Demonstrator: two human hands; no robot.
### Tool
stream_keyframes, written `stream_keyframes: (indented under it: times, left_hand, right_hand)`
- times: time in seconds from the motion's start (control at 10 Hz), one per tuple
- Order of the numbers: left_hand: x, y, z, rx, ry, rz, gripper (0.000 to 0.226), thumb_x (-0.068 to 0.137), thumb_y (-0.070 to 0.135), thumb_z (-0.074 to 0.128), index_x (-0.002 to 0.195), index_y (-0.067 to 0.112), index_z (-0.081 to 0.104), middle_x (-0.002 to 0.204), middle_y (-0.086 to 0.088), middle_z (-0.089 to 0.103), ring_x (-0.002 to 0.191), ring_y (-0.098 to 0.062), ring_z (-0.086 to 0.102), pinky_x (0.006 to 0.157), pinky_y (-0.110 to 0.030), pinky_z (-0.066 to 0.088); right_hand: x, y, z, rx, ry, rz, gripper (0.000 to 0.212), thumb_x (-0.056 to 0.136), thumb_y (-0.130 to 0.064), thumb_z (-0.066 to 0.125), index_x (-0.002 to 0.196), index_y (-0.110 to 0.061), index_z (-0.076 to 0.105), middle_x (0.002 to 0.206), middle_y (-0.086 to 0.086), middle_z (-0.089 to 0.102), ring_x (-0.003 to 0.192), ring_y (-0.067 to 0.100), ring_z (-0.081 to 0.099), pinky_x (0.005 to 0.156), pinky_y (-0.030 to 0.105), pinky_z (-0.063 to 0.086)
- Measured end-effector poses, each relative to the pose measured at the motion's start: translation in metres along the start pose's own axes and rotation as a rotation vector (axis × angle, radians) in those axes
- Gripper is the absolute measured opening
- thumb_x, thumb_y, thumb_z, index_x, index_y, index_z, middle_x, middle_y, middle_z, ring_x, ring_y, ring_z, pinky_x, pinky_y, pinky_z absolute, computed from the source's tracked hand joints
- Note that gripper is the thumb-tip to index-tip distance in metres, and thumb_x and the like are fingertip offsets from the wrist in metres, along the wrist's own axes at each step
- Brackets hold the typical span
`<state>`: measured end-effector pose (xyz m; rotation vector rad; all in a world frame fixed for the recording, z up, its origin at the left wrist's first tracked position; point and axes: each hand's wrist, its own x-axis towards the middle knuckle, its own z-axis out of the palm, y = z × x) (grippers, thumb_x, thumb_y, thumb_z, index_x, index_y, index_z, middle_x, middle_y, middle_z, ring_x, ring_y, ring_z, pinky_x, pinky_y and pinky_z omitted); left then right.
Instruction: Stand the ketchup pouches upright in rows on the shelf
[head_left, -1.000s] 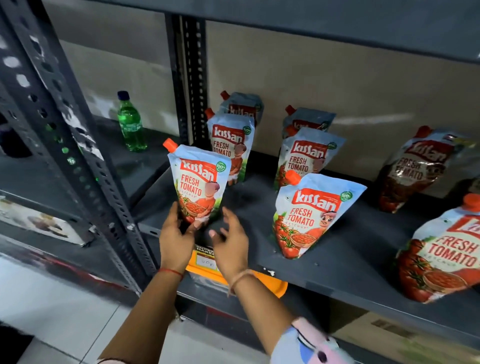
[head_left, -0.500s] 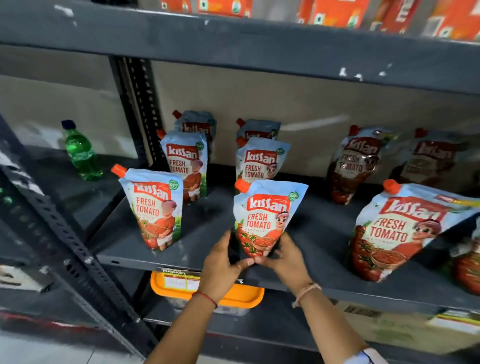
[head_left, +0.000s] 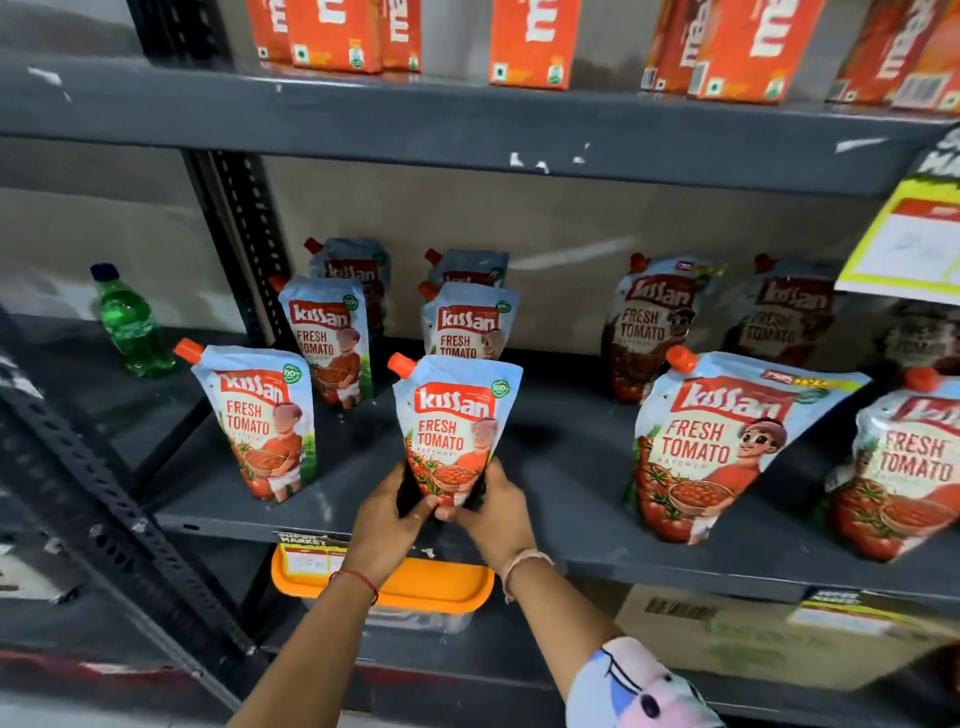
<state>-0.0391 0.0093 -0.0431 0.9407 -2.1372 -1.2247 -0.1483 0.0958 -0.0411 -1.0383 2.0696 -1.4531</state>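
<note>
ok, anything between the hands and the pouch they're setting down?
Nothing visible. The left hand and right hand already clasp the base of the front middle pouch, which stands on the shelf.

2 bare forearms enter from the lower edge. Left hand (head_left: 387, 514): a thin red thread bracelet (head_left: 358, 578) circles the wrist. Right hand (head_left: 501, 512): a pale pinkish band (head_left: 522, 564) circles the wrist. Toward 5 o'clock, the right arm wears a short sleeve (head_left: 639, 688) printed in white, light blue and pink with small dark marks. No rings can be made out on the fingers.
</note>
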Motion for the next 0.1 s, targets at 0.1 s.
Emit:
stream_keyframes:
  times: [0.1]
  left_hand:
    - [-0.0209,0.0113,0.0024,0.022,0.113,-0.056,0.062,0.085,0.02,0.058,0.139,0.015,0.029,0.142,-0.011,0.044,0.129,-0.025,0.041,0.102,-0.034,0.037]
  right_hand:
    - [-0.0204,0.0002,-0.0058,0.105,0.009,0.034,0.084,0.063,-0.015,0.08,0.132,-0.012,0.032,0.129,0.011,0.055,0.119,0.023,0.051,0.098,0.034,0.045]
